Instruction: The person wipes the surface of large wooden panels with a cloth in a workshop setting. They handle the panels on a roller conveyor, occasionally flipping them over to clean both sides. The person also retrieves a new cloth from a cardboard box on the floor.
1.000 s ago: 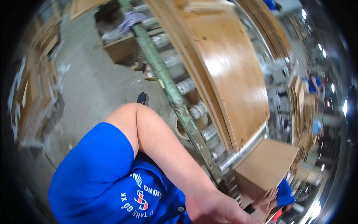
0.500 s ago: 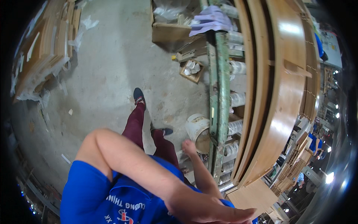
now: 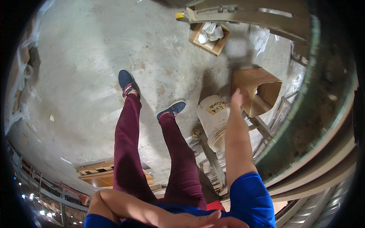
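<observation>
My left forearm crosses in front of my body, and my left hand [image 3: 207, 221] lies at the lower edge, thumb raised and fingers stretched out, partly cut off. Nothing shows in it. My right arm reaches away to the right; my right hand [image 3: 237, 98] is in front of a brown cardboard box [image 3: 245, 81], beside a white plastic bucket [image 3: 213, 119]. Its fingers are blurred, and I cannot tell whether it touches the box. The box lies tipped, its open end facing right. The bucket leans, with a yellow label on its side.
A small wooden box [image 3: 215, 48] holding white wrapped pieces sits on the concrete floor [image 3: 87, 76]. A green metal frame [image 3: 294, 152] curves along the right, with long boards [image 3: 323, 163] beside it. Behind my legs are stacked wooden panels [image 3: 97, 178].
My view has swung downward and toward the right, bringing the cardboard box into sight. My right arm now stretches further out, past the bucket. My left forearm remains across my body.
</observation>
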### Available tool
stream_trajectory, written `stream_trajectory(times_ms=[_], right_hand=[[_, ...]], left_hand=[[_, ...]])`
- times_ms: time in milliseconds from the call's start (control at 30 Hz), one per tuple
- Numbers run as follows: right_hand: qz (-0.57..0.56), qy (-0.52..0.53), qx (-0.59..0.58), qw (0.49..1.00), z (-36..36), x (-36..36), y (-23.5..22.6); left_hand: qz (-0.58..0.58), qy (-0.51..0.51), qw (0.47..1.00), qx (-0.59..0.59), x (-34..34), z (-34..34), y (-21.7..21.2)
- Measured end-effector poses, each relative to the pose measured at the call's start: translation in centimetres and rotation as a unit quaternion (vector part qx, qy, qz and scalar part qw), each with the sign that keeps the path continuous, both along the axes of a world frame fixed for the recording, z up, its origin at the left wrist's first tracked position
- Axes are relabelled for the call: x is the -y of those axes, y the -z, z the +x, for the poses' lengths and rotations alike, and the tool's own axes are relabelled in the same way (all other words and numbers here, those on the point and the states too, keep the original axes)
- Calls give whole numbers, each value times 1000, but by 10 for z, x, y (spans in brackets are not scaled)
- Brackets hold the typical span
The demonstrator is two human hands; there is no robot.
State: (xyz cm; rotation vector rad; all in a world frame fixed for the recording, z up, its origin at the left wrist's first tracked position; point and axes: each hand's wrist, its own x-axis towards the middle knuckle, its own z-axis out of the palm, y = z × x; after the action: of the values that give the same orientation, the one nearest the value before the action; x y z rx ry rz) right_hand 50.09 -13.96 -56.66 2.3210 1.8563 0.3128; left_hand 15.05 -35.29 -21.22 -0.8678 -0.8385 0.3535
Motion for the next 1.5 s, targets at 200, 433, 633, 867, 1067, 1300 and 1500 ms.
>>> stream_trajectory(times_ms=[200, 433, 633, 867, 1067, 1300, 1500], right_hand=[[64, -52, -45, 996, 91, -56, 49], [-137, 157, -323, 923, 159, -94, 39], [-124, -67, -55, 989, 117, -68, 45], [-24, -23, -215, 976, 114, -67, 53], [-201, 76, -76, 974, 101, -64, 35], [-205, -93, -91, 970, 33, -77, 50], [-248, -192, -146, 938, -38, -3, 68]], left_hand=[[-27, 18, 998, -54, 56, 40, 88], [-113, -96, 946, -290, 27, 56, 216], [-54, 66, 780, -620, 38, 77, 263], [-21, 18, 693, -720, 42, 73, 303], [-57, 31, 716, -696, 51, 67, 306], [-19, 61, 690, -721, 52, 85, 297], [-5, 79, 672, -736, 52, 94, 306]])
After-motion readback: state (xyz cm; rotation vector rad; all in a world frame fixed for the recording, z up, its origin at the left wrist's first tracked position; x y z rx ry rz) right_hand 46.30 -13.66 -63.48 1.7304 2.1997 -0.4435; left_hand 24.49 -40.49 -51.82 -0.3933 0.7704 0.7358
